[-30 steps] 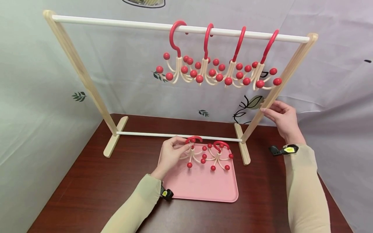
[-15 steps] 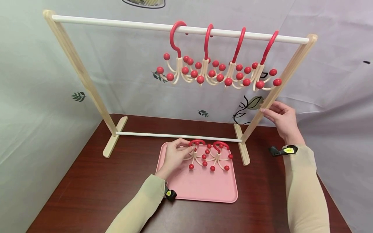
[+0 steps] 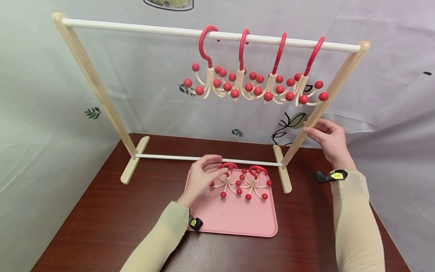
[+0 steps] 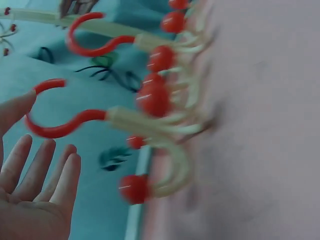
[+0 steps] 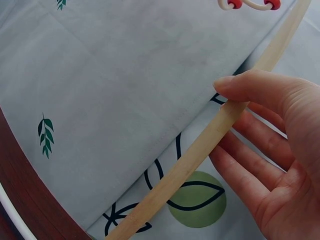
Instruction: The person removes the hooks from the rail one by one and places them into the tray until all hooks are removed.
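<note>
My left hand [image 3: 201, 176] is beside the left of two claw-shaped hangers [image 3: 227, 182] standing on a pink tray [image 3: 238, 217]. In the left wrist view its fingers extend loosely around that hanger's red hook [image 4: 60, 131], with the thumb right at the curve. The second hanger [image 3: 253, 184] stands just to the right; both have pale curved prongs tipped with red balls. My right hand [image 3: 333, 143] pinches the right wooden post [image 5: 175, 180] of a hanging rack between thumb and fingers. Several matching hangers [image 3: 240, 77] hang from the rack's white top rail [image 3: 136, 28].
The rack's wooden feet [image 3: 283, 173] stand on the dark red-brown table [image 3: 102, 211], joined by a low white bar [image 3: 170, 156] behind the tray. A pale printed cloth [image 3: 170, 113] hangs behind. All the hung hangers are on the right half of the rail.
My left hand shifted right with the hanger on the tray, then let go of its hook and drew back slightly left. My right hand has stayed on the post.
</note>
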The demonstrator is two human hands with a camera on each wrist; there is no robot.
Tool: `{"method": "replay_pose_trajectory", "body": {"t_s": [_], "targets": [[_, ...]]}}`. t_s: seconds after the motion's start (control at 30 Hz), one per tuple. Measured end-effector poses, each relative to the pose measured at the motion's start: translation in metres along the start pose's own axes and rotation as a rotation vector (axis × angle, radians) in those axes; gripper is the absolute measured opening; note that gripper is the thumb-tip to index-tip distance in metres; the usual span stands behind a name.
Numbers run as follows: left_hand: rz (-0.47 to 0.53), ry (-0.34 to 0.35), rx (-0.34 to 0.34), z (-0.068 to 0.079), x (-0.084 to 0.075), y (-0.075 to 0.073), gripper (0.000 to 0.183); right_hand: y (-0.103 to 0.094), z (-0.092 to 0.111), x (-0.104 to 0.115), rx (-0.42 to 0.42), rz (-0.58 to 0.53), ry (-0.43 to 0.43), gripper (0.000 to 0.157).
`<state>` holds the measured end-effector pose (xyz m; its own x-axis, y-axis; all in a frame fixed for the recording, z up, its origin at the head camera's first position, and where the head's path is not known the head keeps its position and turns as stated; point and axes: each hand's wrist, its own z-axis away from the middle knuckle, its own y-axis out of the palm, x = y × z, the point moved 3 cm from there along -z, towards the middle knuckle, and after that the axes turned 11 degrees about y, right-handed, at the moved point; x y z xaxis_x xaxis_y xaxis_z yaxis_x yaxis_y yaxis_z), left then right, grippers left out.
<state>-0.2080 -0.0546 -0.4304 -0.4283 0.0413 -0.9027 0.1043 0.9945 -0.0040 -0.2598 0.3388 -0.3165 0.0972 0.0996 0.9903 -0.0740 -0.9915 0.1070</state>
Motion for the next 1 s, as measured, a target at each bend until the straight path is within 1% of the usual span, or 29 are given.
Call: {"method": "replay_pose_trajectory", "body": {"t_s": [0.07, 0.13, 0.2, 0.27, 0.33, 0.4, 0.5, 0.57, 0.7, 0.83, 1.0], "targets": [[-0.017, 0.070, 0.005, -0.008, -0.014, -0.006, 0.044, 0.000, 0.000, 0.000, -0.003, 0.003, 0.001, 0.031], [-0.050, 0.133, -0.007, -0.017, -0.030, -0.012, 0.045, 0.000, 0.000, 0.000, -0.004, 0.002, 0.003, 0.031], [-0.055, 0.192, -0.032, -0.027, -0.049, -0.019, 0.047, 0.000, 0.000, 0.000, -0.002, -0.001, 0.003, 0.031], [-0.038, 0.249, -0.069, -0.036, -0.070, -0.026, 0.047, 0.000, 0.001, 0.000, 0.000, -0.006, 0.003, 0.031], [-0.017, 0.312, -0.110, -0.045, -0.093, -0.031, 0.046, -0.001, 0.001, 0.000, 0.001, -0.009, 0.002, 0.031], [-0.007, 0.374, -0.144, -0.052, -0.121, -0.035, 0.044, -0.001, 0.001, 0.000, 0.003, -0.015, 0.001, 0.031], [0.003, 0.455, -0.171, -0.059, -0.162, -0.038, 0.041, -0.001, 0.001, -0.001, 0.006, -0.020, 0.002, 0.031], [0.014, 0.495, -0.183, -0.064, -0.184, -0.040, 0.040, -0.001, 0.001, -0.001, 0.008, -0.021, 0.004, 0.032], [0.043, 0.542, -0.215, -0.076, -0.212, -0.045, 0.040, -0.002, 0.001, 0.000, 0.003, -0.015, 0.009, 0.034], [0.034, 0.553, -0.233, -0.091, -0.230, -0.049, 0.040, -0.002, 0.001, 0.000, 0.003, -0.014, 0.009, 0.034], [-0.108, 0.510, -0.213, -0.108, -0.243, -0.047, 0.044, -0.002, 0.000, -0.001, 0.008, -0.026, 0.002, 0.035]]}}
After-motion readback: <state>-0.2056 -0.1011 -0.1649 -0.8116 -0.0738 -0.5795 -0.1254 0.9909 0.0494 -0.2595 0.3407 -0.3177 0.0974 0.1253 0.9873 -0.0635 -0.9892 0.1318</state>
